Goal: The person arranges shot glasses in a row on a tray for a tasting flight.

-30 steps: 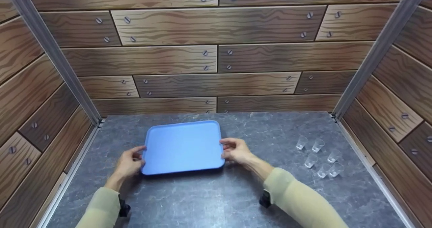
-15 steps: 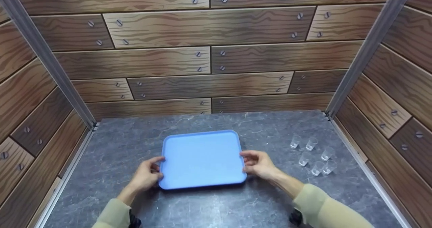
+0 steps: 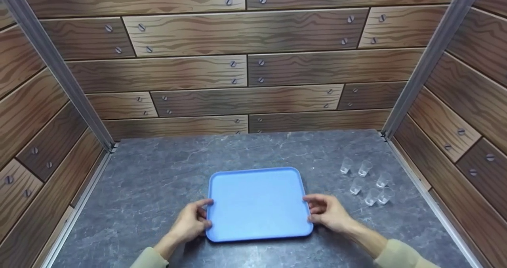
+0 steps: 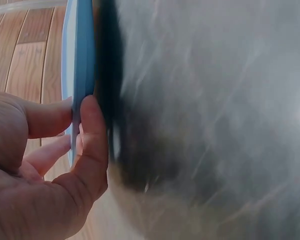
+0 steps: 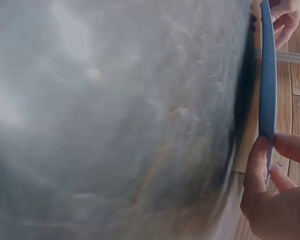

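A blue rectangular tray (image 3: 259,204) with rounded corners and a low rim is held level, nothing on it. At its left edge the left hand (image 3: 190,220) pinches the rim between thumb and fingers. The right hand (image 3: 330,212) grips the opposite short edge the same way. Seen edge-on in the left wrist view, the tray (image 4: 82,55) has the thumb on one face and fingers on the other. The right wrist view shows the tray (image 5: 268,85) in a like pinch, with a gap between it and the dark tabletop.
Several small clear cups (image 3: 365,168) stand in a loose group on the right of the grey marbled table (image 3: 158,173). Wood-patterned walls (image 3: 245,34) with metal corner rails (image 3: 59,69) enclose the table at the back and sides.
Both hands have carried the tray rightward and nearer to the person, keeping the same hold. The cups stay where they were; the head view has shifted slightly.
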{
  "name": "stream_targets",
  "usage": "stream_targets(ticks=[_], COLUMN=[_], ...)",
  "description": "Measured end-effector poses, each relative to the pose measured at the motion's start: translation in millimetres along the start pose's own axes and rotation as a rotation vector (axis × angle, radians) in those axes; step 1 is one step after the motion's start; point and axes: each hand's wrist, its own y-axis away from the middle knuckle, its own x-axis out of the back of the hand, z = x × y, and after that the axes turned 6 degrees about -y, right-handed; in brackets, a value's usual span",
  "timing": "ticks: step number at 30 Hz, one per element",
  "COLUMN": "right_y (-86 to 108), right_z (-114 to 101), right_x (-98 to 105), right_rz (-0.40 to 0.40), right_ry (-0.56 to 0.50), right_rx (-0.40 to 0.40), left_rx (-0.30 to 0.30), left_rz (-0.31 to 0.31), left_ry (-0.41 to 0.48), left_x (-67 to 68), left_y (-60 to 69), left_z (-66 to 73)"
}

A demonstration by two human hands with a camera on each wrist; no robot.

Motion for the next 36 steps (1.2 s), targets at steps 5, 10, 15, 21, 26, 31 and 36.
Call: stream_targets(ticks=[5, 10, 15, 21, 26, 31, 36], right_y=[9.9, 14.9, 15.5, 16.2, 15.8, 15.3, 14.1], right_z=[5.8, 9.9, 11.2, 9.4, 5.8, 2.0, -2.4], right_x=[4.5, 8.0, 8.1, 7.1, 8.1, 8.4, 12.3], right_rz=[-0.014, -0.004, -0.008, -0.023, -0.021, -0.022, -0.023], right_ry=[0.033, 0.058, 0.069, 0.076, 0.139, 0.222, 0.297], right_rx=[-0.002, -0.025, -0.025, -0.030, -0.020, -0.010, 0.043], left_rx=[-0.042, -0.062, -0.058, -0.047, -0.056, -0.063, -0.035], left_rz=[0.020, 0.044, 0.051, 0.048, 0.088, 0.142, 0.163], left_ry=[-0.080, -0.146, -0.186, -0.206, -0.231, -0.249, -0.251], left_x=[-9.1, -15.2, -17.5, -17.7, -19.4, -22.1, -23.3], left_y=[4.4, 3.5, 3.4, 3.4, 2.2, 1.8, 1.9], left_z=[-1.0, 1.9, 4.4, 6.0, 6.8, 7.0, 8.5])
